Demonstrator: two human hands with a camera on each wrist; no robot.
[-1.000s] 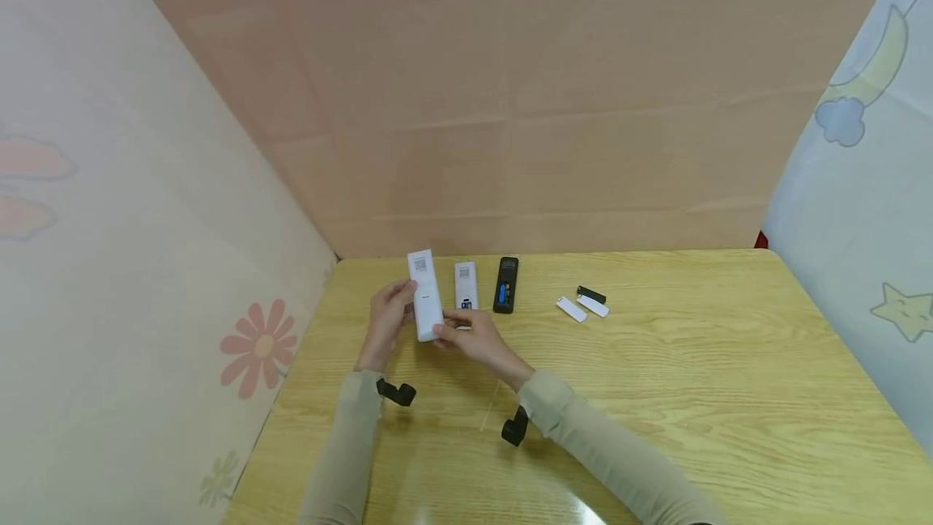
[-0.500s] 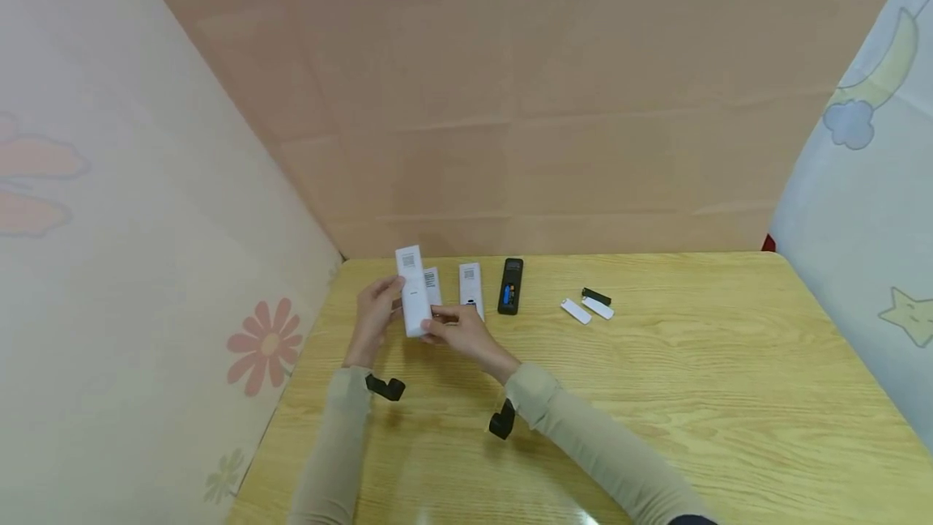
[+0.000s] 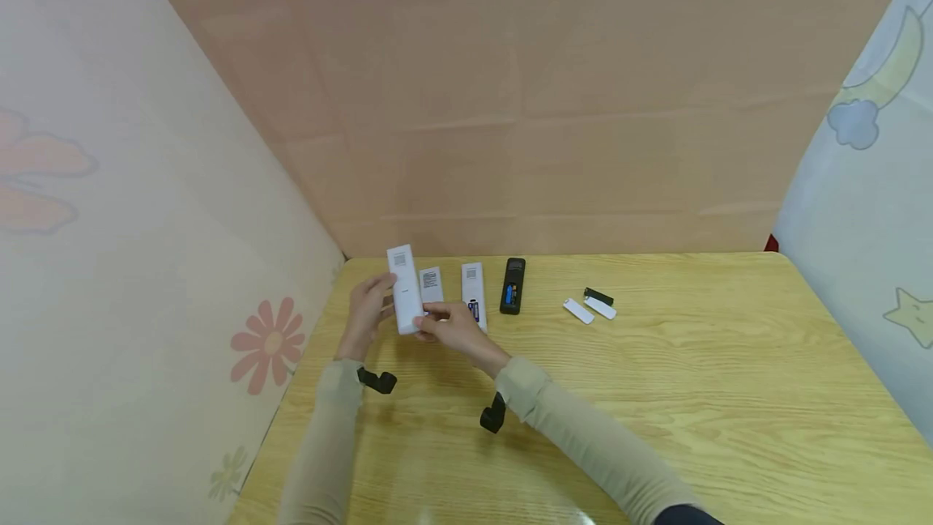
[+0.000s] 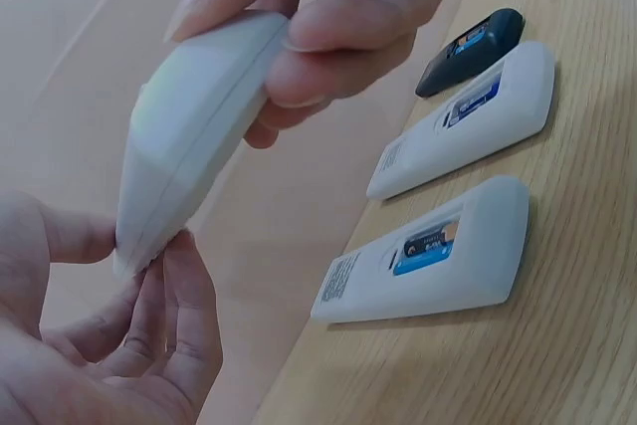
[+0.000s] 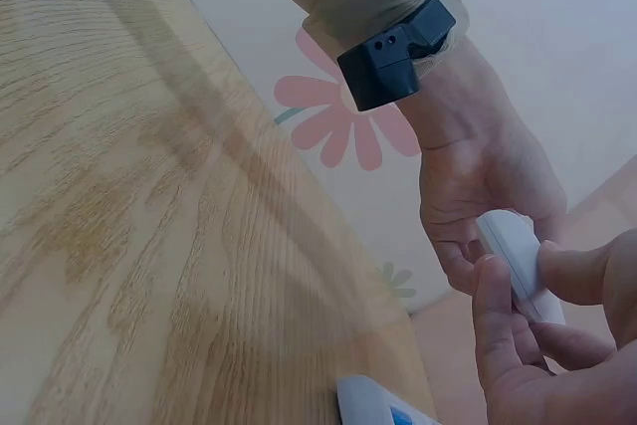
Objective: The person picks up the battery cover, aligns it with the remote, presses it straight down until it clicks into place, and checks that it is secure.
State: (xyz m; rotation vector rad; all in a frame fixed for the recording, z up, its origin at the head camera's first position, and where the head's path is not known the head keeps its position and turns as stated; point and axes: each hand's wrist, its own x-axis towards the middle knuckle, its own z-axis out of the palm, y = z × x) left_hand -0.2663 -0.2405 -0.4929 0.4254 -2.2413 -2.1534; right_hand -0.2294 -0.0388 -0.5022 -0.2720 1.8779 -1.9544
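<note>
We're seeing left hand [image 3: 367,313] gripping white remote [image 3: 405,292] by its side, right hand [image 3: 459,329] pinching its near end; it's hanging above the table [image 3: 700,387]; three opened remotes [image 3: 473,283] are lying to its right.

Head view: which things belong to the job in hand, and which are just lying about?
Likely the job:
held white remote, in left hand and right hand
two open white remotes
open black remote
two white covers
black cover

Probably not:
red thing behind, too small to identify
flowered sheet
</note>
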